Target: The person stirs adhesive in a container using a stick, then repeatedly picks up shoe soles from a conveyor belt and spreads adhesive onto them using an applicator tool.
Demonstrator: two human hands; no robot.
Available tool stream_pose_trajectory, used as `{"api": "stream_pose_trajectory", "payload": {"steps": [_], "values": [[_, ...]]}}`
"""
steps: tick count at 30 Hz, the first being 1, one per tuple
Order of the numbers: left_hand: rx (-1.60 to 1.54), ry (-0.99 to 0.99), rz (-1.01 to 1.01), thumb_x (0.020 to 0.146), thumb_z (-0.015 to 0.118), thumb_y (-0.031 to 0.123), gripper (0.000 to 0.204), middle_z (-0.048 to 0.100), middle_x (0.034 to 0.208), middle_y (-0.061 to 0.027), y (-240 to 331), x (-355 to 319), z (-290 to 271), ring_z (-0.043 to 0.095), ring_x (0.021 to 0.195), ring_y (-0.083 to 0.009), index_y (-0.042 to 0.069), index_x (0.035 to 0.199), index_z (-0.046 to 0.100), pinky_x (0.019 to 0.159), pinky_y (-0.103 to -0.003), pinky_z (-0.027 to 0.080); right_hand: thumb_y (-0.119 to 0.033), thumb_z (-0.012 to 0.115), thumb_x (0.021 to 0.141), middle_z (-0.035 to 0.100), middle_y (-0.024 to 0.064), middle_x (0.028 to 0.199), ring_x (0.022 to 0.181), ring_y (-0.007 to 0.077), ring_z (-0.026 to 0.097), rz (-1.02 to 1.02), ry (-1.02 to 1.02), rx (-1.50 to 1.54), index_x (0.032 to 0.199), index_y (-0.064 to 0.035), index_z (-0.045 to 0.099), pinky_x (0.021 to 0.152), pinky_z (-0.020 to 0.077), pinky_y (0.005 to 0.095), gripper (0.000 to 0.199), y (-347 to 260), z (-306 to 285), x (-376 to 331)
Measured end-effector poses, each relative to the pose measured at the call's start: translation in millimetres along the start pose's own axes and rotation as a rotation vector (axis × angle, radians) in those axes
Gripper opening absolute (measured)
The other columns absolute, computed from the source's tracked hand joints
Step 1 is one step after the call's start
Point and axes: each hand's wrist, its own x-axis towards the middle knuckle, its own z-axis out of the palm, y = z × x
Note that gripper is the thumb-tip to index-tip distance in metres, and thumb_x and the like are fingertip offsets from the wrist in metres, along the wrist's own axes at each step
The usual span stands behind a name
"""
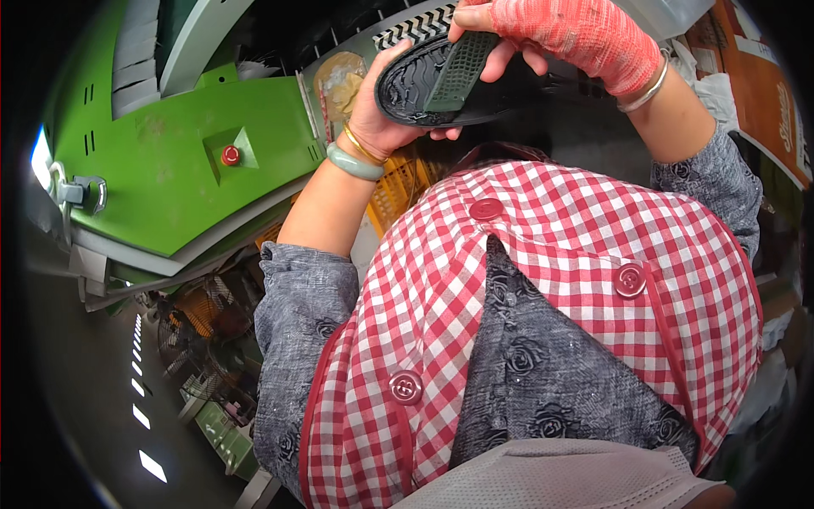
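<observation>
Near the top of the head view, my left hand [375,109] holds a black slipper [405,83] from beneath and along its left side. Wavy ridges cover its rounded end. Across the slipper lies a dark green mesh strap [460,75]; I cannot tell whether it is fixed to the sole. My right hand [566,36], in a red knitted fingerless glove, pinches the upper end of this strap between thumb and forefinger. Its other fingers curl loosely above the black sole. A jade-coloured bangle and a gold one circle my left wrist, a silver one my right.
On the left stands a green machine [170,170] with a red push button [230,155]. Behind the slipper runs a black-and-white chevron strip [415,27]. A yellow plastic crate [398,191] sits below my left wrist. At the far right is an orange carton [767,93].
</observation>
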Motion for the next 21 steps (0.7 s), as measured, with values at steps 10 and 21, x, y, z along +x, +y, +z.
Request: {"api": "stream_pose_trajectory", "payload": {"steps": [10, 21], "values": [[-0.058, -0.019, -0.022, 0.086, 0.032, 0.052, 0.061, 0.059, 0.095, -0.017, 2, 6, 5, 0.057, 0.062, -0.0322, 0.002, 0.116, 0.047, 0.048, -0.04, 0.046, -0.024, 0.057, 0.085, 0.064, 0.0039, 0.068, 0.047, 0.0044, 0.053, -0.032, 0.179, -0.065, 0.093, -0.0025, 0.061, 0.042, 0.0376, 0.0147, 0.023, 10, -32, -23], [-0.003, -0.08, -0.028, 0.085, 0.031, 0.052, 0.064, 0.059, 0.097, -0.0189, 5, 10, 4, 0.057, 0.057, -0.0324, -0.001, 0.118, 0.045, 0.043, -0.038, 0.045, -0.024, 0.057, 0.085, 0.063, 0.0036, 0.068, 0.048, 0.0043, 0.053, -0.086, 0.321, -0.125, 0.092, -0.0026, 0.061, 0.042, 0.0378, 0.0143, 0.023, 17, -53, -46]]}}
